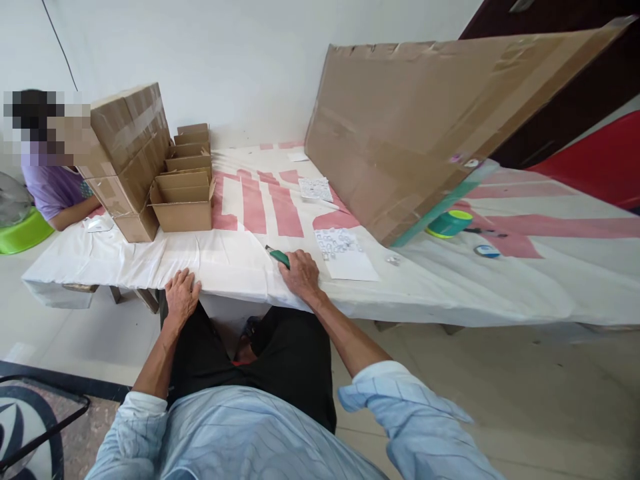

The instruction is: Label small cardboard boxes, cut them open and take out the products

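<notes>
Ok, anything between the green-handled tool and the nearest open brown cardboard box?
Nothing visible: only the white-and-pink table covering lies between the green-handled tool in the right hand and that cardboard box. The left hand rests outside that path.

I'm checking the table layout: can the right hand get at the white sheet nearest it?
Probably yes: the right hand is close beside the white sheet and nothing stands between them, though the hand holds a green tool.

We note a light-blue shirt (240, 420), thinly striped darker; sleeves (425, 417) rolled, eight and five o'clock; black trousers (295, 360), six o'clock.
</notes>
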`<control>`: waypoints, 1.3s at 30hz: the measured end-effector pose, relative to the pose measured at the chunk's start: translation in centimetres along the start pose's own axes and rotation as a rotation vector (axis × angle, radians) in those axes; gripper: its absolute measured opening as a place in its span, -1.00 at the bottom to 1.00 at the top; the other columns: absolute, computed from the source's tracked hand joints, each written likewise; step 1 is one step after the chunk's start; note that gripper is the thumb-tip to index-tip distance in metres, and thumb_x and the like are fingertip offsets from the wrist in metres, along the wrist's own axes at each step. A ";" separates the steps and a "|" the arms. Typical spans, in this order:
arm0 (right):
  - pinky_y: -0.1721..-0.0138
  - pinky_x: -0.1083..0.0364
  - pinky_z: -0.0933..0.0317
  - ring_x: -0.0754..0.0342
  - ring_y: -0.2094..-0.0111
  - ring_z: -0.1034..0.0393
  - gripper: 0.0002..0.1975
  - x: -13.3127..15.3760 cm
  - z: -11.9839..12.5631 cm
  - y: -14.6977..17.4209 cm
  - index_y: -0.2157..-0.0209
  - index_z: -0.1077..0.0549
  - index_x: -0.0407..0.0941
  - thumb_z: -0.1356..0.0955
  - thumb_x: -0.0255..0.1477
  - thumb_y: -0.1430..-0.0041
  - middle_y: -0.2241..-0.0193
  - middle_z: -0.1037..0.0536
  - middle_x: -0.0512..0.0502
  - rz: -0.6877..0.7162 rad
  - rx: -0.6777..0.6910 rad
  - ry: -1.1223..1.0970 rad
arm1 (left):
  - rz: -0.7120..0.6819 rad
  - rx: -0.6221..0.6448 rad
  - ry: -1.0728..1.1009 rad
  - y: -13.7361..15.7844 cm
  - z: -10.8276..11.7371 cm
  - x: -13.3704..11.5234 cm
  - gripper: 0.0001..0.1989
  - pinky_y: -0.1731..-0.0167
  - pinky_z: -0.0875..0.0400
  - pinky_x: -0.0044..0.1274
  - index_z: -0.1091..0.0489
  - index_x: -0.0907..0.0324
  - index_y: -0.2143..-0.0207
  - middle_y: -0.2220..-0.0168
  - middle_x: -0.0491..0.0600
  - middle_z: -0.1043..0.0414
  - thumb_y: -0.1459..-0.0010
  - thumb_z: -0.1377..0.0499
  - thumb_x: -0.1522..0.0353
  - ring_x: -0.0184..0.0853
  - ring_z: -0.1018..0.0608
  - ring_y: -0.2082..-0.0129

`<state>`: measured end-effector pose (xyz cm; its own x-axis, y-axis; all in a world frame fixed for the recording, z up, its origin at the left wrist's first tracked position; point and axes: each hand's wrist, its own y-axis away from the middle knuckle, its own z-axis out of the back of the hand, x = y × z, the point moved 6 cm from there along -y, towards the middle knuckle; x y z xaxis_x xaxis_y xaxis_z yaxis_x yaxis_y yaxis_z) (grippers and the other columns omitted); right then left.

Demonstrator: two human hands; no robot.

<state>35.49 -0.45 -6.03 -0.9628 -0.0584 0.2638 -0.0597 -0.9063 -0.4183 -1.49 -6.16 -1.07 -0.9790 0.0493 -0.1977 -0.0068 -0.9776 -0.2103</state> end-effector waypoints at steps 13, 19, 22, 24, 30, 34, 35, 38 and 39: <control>0.00 -0.08 -0.15 -0.22 -0.02 -0.27 -0.79 1.1 1.3 -0.9 0.01 -0.53 -0.14 -0.31 -0.40 -0.43 0.02 -0.53 -0.31 -0.042 0.073 -0.018 | -0.019 -0.059 -0.022 -0.8 0.4 -0.3 -0.58 -0.43 -0.20 -0.15 -0.49 0.08 -0.27 -0.40 0.13 -0.44 -0.47 -0.05 0.28 -0.01 -0.37 -0.46; -0.02 -0.07 -0.13 -0.22 -0.05 -0.27 -0.81 1.5 1.6 -1.2 0.02 -0.52 -0.14 -0.32 -0.41 -0.45 -0.01 -0.53 -0.32 -0.053 0.082 -0.019 | -0.031 -0.089 -0.054 -0.8 0.8 -1.3 -0.59 -0.37 -0.29 -0.15 -0.52 0.05 -0.23 -0.39 0.14 -0.44 -0.46 -0.04 0.35 -0.02 -0.40 -0.43; -0.03 -0.07 -0.14 -0.21 -0.07 -0.28 -0.83 1.6 1.9 -1.5 0.02 -0.52 -0.11 -0.34 -0.41 -0.45 -0.02 -0.54 -0.30 -0.061 0.089 -0.013 | -0.089 -0.077 -0.048 -1.1 0.6 -2.3 -0.55 -0.35 -0.33 -0.17 -0.54 0.08 -0.21 -0.41 0.15 -0.42 -0.38 -0.04 0.44 -0.01 -0.38 -0.46; -0.03 -0.06 -0.14 -0.21 -0.08 -0.29 -0.84 1.7 2.1 -1.7 0.02 -0.52 -0.10 -0.35 -0.40 -0.45 -0.02 -0.54 -0.29 -0.066 0.093 -0.006 | -0.139 -0.068 -0.033 -1.4 0.3 -3.1 -0.51 -0.37 -0.32 -0.17 -0.54 0.08 -0.20 -0.42 0.12 -0.41 -0.31 -0.06 0.50 -0.02 -0.36 -0.48; -0.04 -0.07 -0.16 -0.21 -0.08 -0.31 -0.83 1.9 2.4 -2.1 0.00 -0.52 -0.11 -0.35 -0.38 -0.47 -0.04 -0.55 -0.30 -0.072 0.108 0.013 | -0.251 -0.022 0.047 -1.9 -0.8 -6.1 -0.56 -0.37 -0.34 -0.18 -0.54 0.09 -0.20 -0.42 0.11 -0.43 -0.39 -0.04 0.39 -0.02 -0.38 -0.46; -0.05 -0.06 -0.17 -0.21 -0.09 -0.32 -0.82 2.0 2.6 -2.3 -0.01 -0.52 -0.11 -0.35 -0.37 -0.48 -0.04 -0.56 -0.30 -0.077 0.112 0.026 | -0.276 -0.016 0.051 -1.5 -1.6 -7.0 -0.59 -0.39 -0.30 -0.15 -0.54 0.08 -0.21 -0.42 0.15 -0.43 -0.46 -0.04 0.29 0.00 -0.38 -0.47; -0.05 -0.06 -0.17 -0.20 -0.08 -0.32 -0.82 1.9 2.6 -2.3 -0.01 -0.52 -0.11 -0.35 -0.37 -0.48 -0.04 -0.56 -0.29 -0.079 0.112 0.030 | -0.282 -0.021 0.048 -1.5 -1.7 -7.0 -0.58 -0.41 -0.28 -0.14 -0.53 0.10 -0.22 -0.42 0.17 -0.43 -0.47 -0.03 0.28 0.00 -0.37 -0.47; -0.04 -0.04 -0.17 -0.18 -0.08 -0.32 -0.81 1.9 2.7 -2.4 0.00 -0.52 -0.12 -0.35 -0.35 -0.47 -0.04 -0.56 -0.27 -0.080 0.106 0.034 | -0.294 -0.040 0.047 -1.5 -2.1 -6.9 -0.58 -0.41 -0.26 -0.15 -0.53 0.11 -0.22 -0.41 0.19 -0.43 -0.48 -0.02 0.28 0.00 -0.36 -0.47; -0.04 -0.04 -0.17 -0.17 -0.08 -0.32 -0.82 1.9 2.7 -2.3 0.00 -0.52 -0.11 -0.36 -0.35 -0.47 -0.04 -0.56 -0.27 -0.078 0.102 0.031 | -0.293 -0.047 0.048 -1.5 -2.2 -6.8 -0.59 -0.41 -0.27 -0.15 -0.53 0.10 -0.22 -0.40 0.18 -0.43 -0.48 -0.03 0.28 -0.01 -0.37 -0.47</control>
<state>34.51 0.41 -2.18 -0.9641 0.0255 0.2642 -0.1090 -0.9456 -0.3065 5.59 -4.58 -1.51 -0.9260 0.3385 -0.1670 -0.2769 -0.9100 -0.3087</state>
